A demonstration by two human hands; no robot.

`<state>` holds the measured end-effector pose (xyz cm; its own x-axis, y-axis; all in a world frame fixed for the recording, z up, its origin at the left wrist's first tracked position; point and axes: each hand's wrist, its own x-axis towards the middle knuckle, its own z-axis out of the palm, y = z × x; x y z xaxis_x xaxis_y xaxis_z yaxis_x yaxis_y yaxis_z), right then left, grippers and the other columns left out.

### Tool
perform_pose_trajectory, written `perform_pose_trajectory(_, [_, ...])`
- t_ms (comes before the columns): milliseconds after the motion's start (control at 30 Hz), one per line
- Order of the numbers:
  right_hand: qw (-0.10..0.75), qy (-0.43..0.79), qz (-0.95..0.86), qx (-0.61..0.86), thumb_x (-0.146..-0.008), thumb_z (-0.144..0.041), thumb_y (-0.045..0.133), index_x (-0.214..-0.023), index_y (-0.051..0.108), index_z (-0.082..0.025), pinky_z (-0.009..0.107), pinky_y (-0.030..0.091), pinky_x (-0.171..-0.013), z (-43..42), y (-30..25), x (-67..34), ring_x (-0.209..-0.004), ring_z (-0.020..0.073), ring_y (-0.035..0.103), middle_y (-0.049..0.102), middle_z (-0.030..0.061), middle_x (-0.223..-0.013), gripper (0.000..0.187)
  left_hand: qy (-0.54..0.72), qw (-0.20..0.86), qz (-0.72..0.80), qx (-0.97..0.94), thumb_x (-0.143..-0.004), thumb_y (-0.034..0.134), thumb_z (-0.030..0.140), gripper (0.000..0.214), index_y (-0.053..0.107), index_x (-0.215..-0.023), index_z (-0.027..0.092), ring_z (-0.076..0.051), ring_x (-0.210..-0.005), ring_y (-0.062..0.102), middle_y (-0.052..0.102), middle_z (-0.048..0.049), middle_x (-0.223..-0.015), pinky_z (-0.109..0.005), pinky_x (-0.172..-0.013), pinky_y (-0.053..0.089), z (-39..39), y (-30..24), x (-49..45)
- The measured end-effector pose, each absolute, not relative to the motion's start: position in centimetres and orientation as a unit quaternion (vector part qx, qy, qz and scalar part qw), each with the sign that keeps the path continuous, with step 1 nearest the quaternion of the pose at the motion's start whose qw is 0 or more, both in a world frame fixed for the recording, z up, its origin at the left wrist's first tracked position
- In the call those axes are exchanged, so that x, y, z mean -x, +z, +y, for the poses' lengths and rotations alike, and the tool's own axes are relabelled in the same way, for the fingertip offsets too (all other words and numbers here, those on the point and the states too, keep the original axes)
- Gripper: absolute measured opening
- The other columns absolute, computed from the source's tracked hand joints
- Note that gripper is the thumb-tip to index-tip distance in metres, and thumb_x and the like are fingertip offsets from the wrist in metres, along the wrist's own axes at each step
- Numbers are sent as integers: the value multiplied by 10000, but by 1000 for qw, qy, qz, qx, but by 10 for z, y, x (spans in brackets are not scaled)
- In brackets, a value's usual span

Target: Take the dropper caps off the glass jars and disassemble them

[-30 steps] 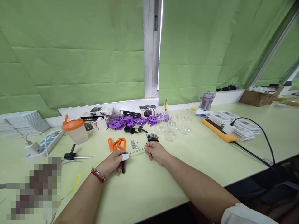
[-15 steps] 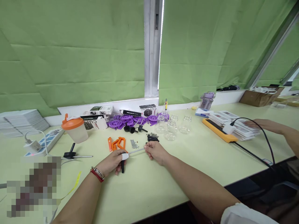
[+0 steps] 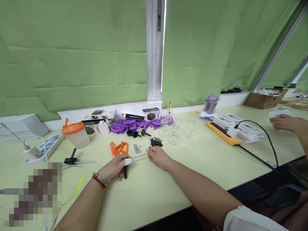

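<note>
My left hand is closed around the black end of a thin metal rod with a black handle, which sticks down below the fingers. A white covering wraps my left thumb. My right hand pinches the far tip of the rod; whether a small part is between those fingertips is hidden. Just beyond the hands lie orange plastic pieces, silver screws, black parts and springs. A similar black-handled rod rests on the table to the left.
Purple plastic pieces, black funnel-like parts and clear glass jars stand farther back. An orange-lidded cup and a power strip are left. To the right are a yellow power strip, stacked cards and another person's hand.
My hands keep the same hold on the rod, nearly still. The other person's hand has moved right, away from the card stack, with a white card.
</note>
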<state>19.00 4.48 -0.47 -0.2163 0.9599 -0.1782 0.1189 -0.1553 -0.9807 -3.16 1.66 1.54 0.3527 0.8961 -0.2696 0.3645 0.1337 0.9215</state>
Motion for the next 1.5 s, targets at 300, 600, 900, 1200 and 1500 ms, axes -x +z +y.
perform_pose_trajectory(300, [391,607,-514,463,-867,-366,555,-749,501,-170,194,341,-356,45,-2,-197,-402,59,408,536,-31,-585,236,246,560,519,-597,-783,537,452,278,478,-756,182,-61,-360,428,540,49,-635,-208,-330,396,17,17,31])
perform_pose_trajectory(600, [378,596,-528,472,-867,-274,540,-707,467,-181,183,303,-348,42,2,-195,-378,48,366,509,-53,-541,200,241,558,521,-599,-755,550,465,291,478,-749,183,-63,-344,427,544,46,-623,-204,-315,369,17,18,30])
perform_pose_trajectory(900, [358,572,-549,494,-904,-416,487,-635,454,-178,186,284,-343,43,-1,-192,-357,43,354,491,-45,-512,360,239,559,515,-604,-772,538,473,297,479,-738,185,-64,-346,434,547,45,-632,-203,-319,372,18,14,32])
perform_pose_trajectory(1200, [380,616,-530,441,-812,-298,612,-760,492,-181,183,349,-376,44,-3,-199,-430,60,416,544,-39,-591,175,244,560,519,-598,-770,541,476,296,486,-739,187,-70,-362,433,555,38,-638,-204,-320,367,20,14,32])
perform_pose_trajectory(1500, [372,609,-533,454,-879,-379,516,-670,493,-166,198,357,-367,46,-3,-197,-422,64,417,524,-21,-567,300,245,564,517,-595,-775,542,447,270,484,-748,185,-68,-370,437,550,42,-641,-205,-327,381,18,13,33])
